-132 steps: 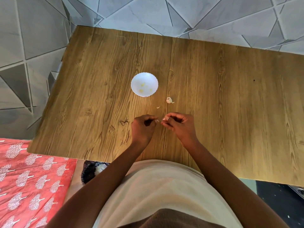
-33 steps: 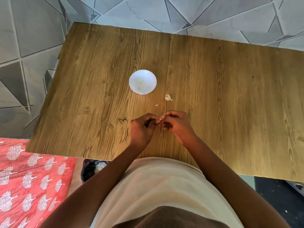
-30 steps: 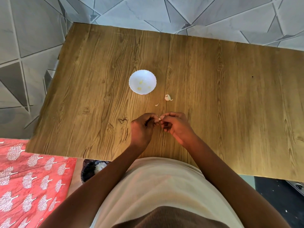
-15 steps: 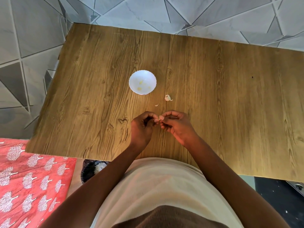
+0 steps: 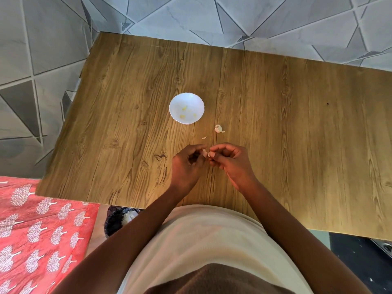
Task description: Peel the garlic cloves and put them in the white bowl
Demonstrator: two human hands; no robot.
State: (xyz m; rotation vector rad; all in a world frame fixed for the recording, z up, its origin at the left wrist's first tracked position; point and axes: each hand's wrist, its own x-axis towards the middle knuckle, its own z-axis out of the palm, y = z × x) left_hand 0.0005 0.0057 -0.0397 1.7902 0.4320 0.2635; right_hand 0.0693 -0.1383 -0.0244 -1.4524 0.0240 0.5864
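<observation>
My left hand (image 5: 186, 164) and my right hand (image 5: 230, 161) meet low over the wooden table (image 5: 275, 115), fingers curled. Between their fingertips they pinch a small pale garlic clove (image 5: 205, 153) with loose skin on it. Beyond the hands stands the white bowl (image 5: 186, 108), holding a few yellowish peeled cloves. A small white piece of garlic (image 5: 218, 128) lies on the table to the right of the bowl. A tiny flake of skin (image 5: 204, 137) lies just beyond my fingers.
A dark bin (image 5: 118, 219) with white scraps in it sits under the table's near edge at the left. Red patterned cloth (image 5: 38, 230) covers the lower left. Grey tiled floor surrounds the table.
Both hands stay in the same spot over the table. The fingertips have shifted slightly on the clove, and a bit more pale skin shows between them.
</observation>
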